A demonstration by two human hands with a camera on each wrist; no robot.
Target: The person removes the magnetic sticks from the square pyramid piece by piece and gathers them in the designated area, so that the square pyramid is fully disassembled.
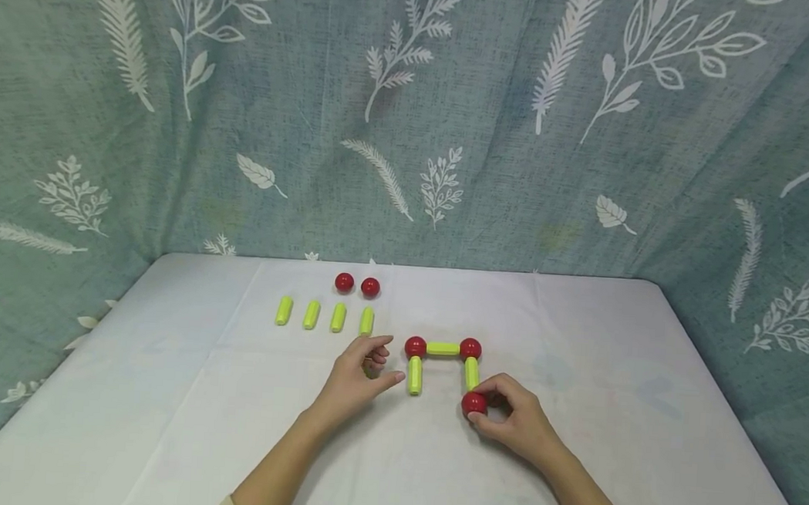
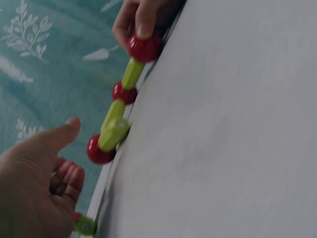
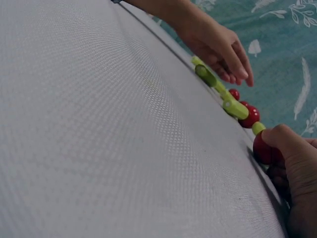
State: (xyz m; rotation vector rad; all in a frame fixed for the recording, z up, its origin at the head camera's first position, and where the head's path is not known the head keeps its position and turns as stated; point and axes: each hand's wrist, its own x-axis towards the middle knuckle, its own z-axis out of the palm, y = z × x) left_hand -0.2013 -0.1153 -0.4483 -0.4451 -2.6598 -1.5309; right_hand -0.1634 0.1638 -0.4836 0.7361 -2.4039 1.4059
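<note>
My right hand pinches a red ball between thumb and fingers, right at the lower end of a yellow-green rod. That rod runs up to a red ball, joined by a level rod to another red ball. From this left ball a further rod points toward the near edge, its end bare. Just left of that rod, my left hand holds nothing, thumb and fingers spread apart. In the right wrist view the gripped ball is partly hidden by the thumb.
Two loose red balls lie at the back of the white table. In front of them several yellow-green rods stand in a row, the rightmost near the left fingertips. A leaf-patterned teal cloth hangs behind the table.
</note>
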